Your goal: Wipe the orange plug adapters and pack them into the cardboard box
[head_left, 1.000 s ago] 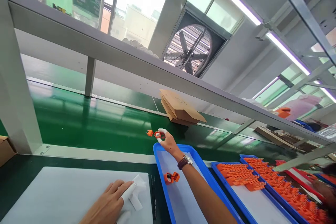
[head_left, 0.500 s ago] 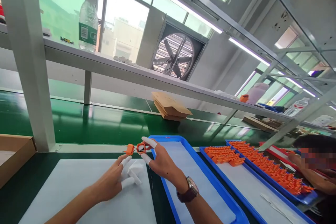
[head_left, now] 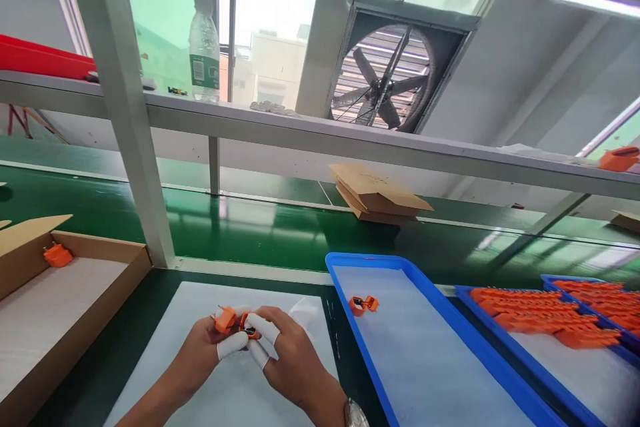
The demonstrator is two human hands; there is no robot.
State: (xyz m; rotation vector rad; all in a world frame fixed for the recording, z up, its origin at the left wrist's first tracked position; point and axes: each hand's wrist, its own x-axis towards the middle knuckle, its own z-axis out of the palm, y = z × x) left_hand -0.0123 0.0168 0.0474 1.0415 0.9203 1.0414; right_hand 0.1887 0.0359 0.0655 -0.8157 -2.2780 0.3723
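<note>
My left hand (head_left: 203,349), white covers on some fingertips, pinches an orange plug (head_left: 226,320) with thin metal pins pointing up and left. My right hand (head_left: 295,353), also with white fingertip covers, grips an orange frame-shaped part (head_left: 249,328) beside it; something dark shows inside. Fingers of both hands meet there, hiding much of the parts and how they join. Both hands are over a white sheet (head_left: 200,300). To their right, a small orange two-part piece (head_left: 363,305) lies in a blue tray (head_left: 435,300) lined with white.
An open cardboard box (head_left: 90,333) at left holds another orange plug (head_left: 58,255). Further right, blue trays carry rows of orange parts (head_left: 540,313). Folded brown cardboard (head_left: 377,193) lies behind, below a shelf rail (head_left: 310,133) with a plastic bottle (head_left: 204,53).
The view has swung left, bringing the box's orange plug into sight. My hands have drawn back from the tray's edge over the sheet and closer together. The tray's orange piece now shows.
</note>
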